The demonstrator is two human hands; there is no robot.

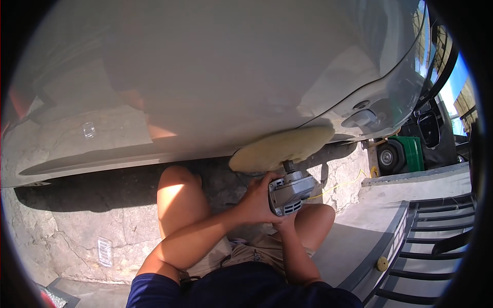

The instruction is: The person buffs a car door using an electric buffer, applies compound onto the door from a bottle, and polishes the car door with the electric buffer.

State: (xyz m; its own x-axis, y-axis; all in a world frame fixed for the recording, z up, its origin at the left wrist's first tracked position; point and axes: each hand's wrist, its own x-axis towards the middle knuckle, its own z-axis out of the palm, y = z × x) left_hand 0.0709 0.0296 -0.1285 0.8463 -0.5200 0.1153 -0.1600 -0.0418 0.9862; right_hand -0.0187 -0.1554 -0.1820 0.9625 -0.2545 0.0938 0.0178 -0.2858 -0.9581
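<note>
Dark navy short-sleeved shirt [241,280] closest, at six o'clock; the wearer sits low, facing a glossy grey vehicle panel [205,77] that fills the view round twelve.

Both hands at a grey, box-shaped metal power tool with vent slots [292,192], found at about four o'clock, just off centre. Left hand [257,199]: fingers grasping the housing's left side, near its front. Right hand [286,222]: set below, at the rear of the housing; its fingers are hidden, so cannot tell how closed. Two points of support, front and back, probably for steadying weight and tilt. Bare knees [177,187] spread to either side, likely leaving the tool room between them.

Tool's short dark spindle [289,167] points towards twelve, carrying a broad, round, pale-yellow fleecy pad [282,149]. Pad tilted, working face turned away towards the panel's lower edge and apparently touching it; the angle presumably suits the panel's slope. Pad looks soft and thick, its rim rounded; housing dull, angular.

Thin yellow cord [339,187] loose on the cracked grey concrete floor [67,231], towards three o'clock.
</note>
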